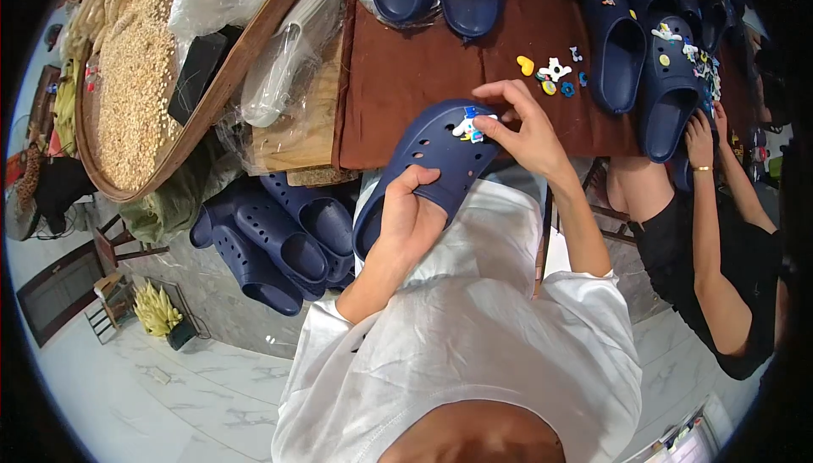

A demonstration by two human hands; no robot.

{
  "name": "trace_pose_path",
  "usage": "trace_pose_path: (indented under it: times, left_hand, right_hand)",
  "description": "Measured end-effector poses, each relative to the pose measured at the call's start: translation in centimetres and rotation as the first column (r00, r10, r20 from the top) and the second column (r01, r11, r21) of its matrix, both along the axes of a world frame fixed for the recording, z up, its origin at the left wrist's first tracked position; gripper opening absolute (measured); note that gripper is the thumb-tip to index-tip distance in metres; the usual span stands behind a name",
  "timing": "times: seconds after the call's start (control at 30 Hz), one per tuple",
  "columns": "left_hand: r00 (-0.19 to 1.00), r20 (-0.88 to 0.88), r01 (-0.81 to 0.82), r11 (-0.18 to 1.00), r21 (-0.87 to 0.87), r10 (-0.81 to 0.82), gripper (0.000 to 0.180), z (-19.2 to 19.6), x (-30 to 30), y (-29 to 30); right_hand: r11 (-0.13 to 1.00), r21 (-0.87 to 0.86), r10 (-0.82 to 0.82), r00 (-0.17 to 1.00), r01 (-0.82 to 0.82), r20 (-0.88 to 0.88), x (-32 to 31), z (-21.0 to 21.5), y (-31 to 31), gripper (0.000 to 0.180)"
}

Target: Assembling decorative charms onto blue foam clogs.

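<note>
A navy blue clog [434,155] with round vent holes is held tilted above my lap, its toe up toward the table edge. My left hand [410,216] grips it by the opening, thumb lying on the upper and the other fingers out of sight inside or beneath. On the toe sits a white cartoon-figure shoe charm [471,126] with blue and coloured parts. My right hand [532,137] has its thumb and fingers at that charm, the thumb against its right side. Whether the charm's stem is in a hole cannot be seen.
Loose charms [555,70] lie on the brown cloth [415,82]. Decorated clogs [669,82] stand at right beside a co-worker's hands [701,137]. Plain clogs [279,238] are heaped at left below a grain-filled tray [135,124]. A wrapped pale slipper [292,56] lies near the tray.
</note>
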State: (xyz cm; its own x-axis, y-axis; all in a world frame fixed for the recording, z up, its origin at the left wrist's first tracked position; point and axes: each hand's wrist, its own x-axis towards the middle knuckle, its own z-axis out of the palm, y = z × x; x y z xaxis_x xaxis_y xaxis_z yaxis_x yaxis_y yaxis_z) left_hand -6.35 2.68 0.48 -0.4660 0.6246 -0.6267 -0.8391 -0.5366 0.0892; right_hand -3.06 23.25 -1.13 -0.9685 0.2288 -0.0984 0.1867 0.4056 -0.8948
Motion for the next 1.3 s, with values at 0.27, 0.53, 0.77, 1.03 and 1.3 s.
trace_pose_path:
  times: [0.27,0.53,0.77,1.03,1.3]
  left_hand:
    - [0.998,-0.065,-0.011,0.998,-0.064,0.007,0.051,0.0,0.6,0.4]
    - [0.989,-0.146,0.017,0.990,-0.138,-0.038,0.050,0.2,1.1,0.7]
    - [0.982,-0.184,0.006,0.983,-0.185,-0.040,0.049,0.2,1.5,0.9]
    - [0.983,-0.175,0.009,0.977,-0.213,-0.047,0.041,-2.3,1.7,0.5]
    - [0.986,-0.166,-0.007,0.986,-0.166,-0.021,0.050,-2.7,0.5,0.1]
  right_hand:
    - [0.979,-0.135,0.141,0.986,-0.152,-0.086,-0.2,-1.2,-0.3,0.025]
    - [0.971,-0.172,0.170,0.985,-0.168,-0.001,-0.6,-2.0,0.7,0.021]
    - [0.959,-0.237,0.144,0.987,-0.155,-0.065,-0.7,-2.5,0.3,0.018]
    - [0.961,-0.268,0.058,0.997,-0.071,-0.058,-1.0,-3.5,-0.5,0.018]
    - [0.951,-0.232,0.218,0.975,-0.205,0.032,-1.5,-2.7,1.5,0.024]
